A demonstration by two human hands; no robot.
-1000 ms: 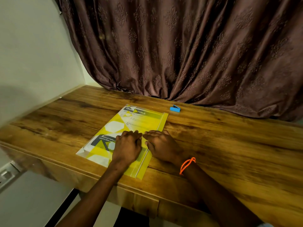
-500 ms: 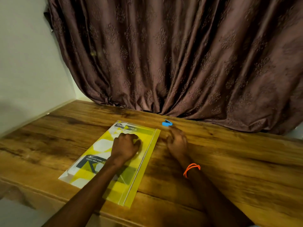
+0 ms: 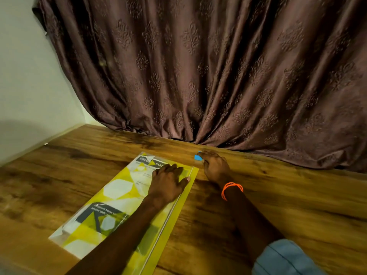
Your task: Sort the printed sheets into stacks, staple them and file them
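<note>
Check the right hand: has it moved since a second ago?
Yes. The right hand left the yellow plastic folder and went forward across the wooden table toward the curtain, now reaching the small blue stapler.

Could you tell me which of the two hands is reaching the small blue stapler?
The right hand, the one with the orange wristband, closes over the blue stapler near the curtain; the left hand rests on the yellow file folder.

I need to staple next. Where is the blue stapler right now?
The stapler sits on the table near the curtain, just beyond the yellow folder, under the right hand fingertips.
</note>
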